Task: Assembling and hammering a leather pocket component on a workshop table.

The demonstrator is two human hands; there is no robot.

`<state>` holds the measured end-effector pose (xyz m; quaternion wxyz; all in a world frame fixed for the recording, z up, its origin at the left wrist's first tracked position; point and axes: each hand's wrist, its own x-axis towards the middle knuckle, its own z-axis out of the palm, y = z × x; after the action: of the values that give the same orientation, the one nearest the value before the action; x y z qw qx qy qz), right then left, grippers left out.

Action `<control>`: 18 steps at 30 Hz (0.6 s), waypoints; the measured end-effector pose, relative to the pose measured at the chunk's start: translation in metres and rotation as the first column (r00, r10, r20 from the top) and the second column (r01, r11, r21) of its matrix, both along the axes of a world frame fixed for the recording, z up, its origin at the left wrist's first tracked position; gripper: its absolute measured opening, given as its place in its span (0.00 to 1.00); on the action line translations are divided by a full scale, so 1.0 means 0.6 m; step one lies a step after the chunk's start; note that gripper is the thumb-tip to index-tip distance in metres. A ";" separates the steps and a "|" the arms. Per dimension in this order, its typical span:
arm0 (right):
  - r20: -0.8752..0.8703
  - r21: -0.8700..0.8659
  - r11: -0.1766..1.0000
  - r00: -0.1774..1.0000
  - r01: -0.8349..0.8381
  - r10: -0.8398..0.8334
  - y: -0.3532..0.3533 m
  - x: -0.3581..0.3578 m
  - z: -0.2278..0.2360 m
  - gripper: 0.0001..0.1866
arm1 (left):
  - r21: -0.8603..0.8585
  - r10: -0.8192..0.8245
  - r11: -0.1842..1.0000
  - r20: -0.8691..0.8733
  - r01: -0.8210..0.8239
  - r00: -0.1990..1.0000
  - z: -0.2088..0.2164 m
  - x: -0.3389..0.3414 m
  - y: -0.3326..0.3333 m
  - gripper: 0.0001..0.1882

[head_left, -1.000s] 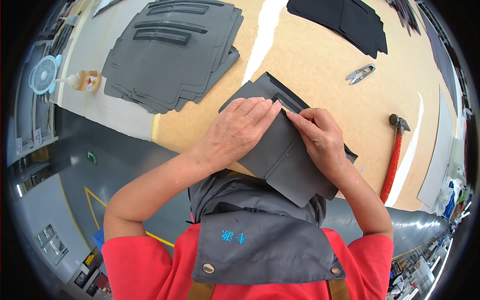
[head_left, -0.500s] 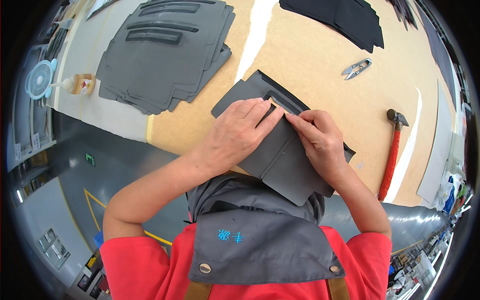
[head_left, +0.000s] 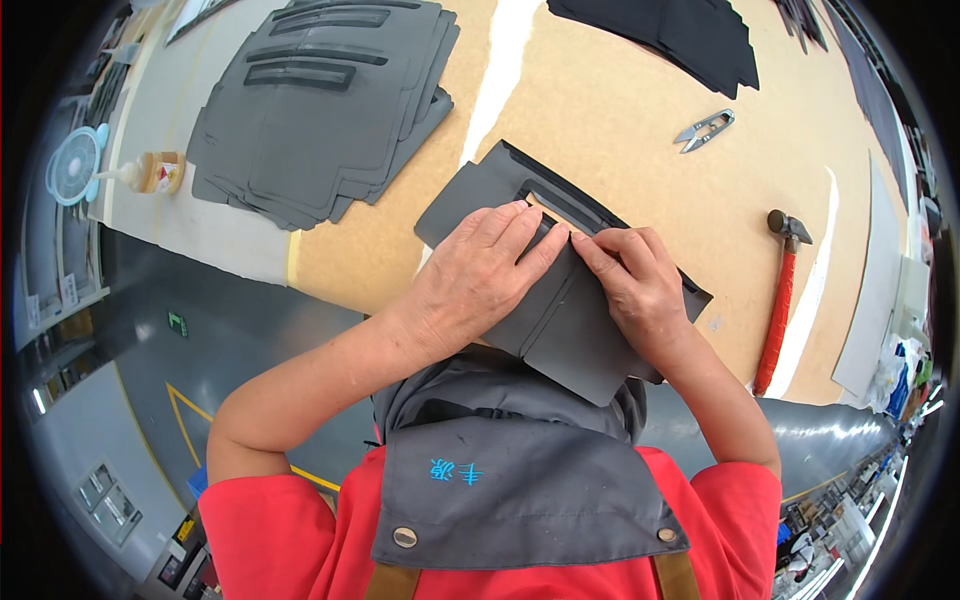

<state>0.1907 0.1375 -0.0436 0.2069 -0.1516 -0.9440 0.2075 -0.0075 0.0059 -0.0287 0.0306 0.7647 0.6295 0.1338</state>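
A dark grey panel lies slanted at the table's near edge, its lower part hanging over toward my lap. A long slot with a dark border runs along its far side, and tan shows inside the slot. My left hand presses on the panel, fingertips at the slot's left end and lower edge; its thumb is hard to make out. With thumb and forefinger, my right hand pinches the slot's lower edge, close beside the left fingertips. What lies under the fingertips is hidden.
A stack of grey panels lies at the far left, beside a glue bottle and a light-blue round fan. Black pieces are stacked at the back. Thread snips and a red-handled hammer lie to the right.
My right fingers have shifted slightly down and left along the slot edge. More of the slot now shows between my hands. The left hand has barely moved; the whole view has shifted a little.
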 end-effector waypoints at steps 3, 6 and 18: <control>-0.018 -0.021 1.000 1.000 0.021 -0.022 -0.001 -0.005 0.003 0.19 | 0.010 -0.004 1.000 0.013 0.004 1.000 -0.001 0.005 0.002 0.26; -0.030 -0.170 0.982 0.995 0.084 -0.091 -0.005 0.004 0.002 0.21 | 0.027 0.004 1.000 0.042 -0.005 0.999 -0.006 0.013 0.001 0.26; -0.059 -0.135 0.985 0.991 0.108 -0.116 -0.005 0.021 -0.004 0.22 | 0.045 -0.006 0.999 0.059 0.003 0.998 -0.010 0.033 -0.002 0.27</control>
<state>0.2033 0.1344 -0.0462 0.2393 -0.2107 -0.9108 0.2622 0.0122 0.0047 -0.0348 0.0325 0.7623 0.6235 0.1704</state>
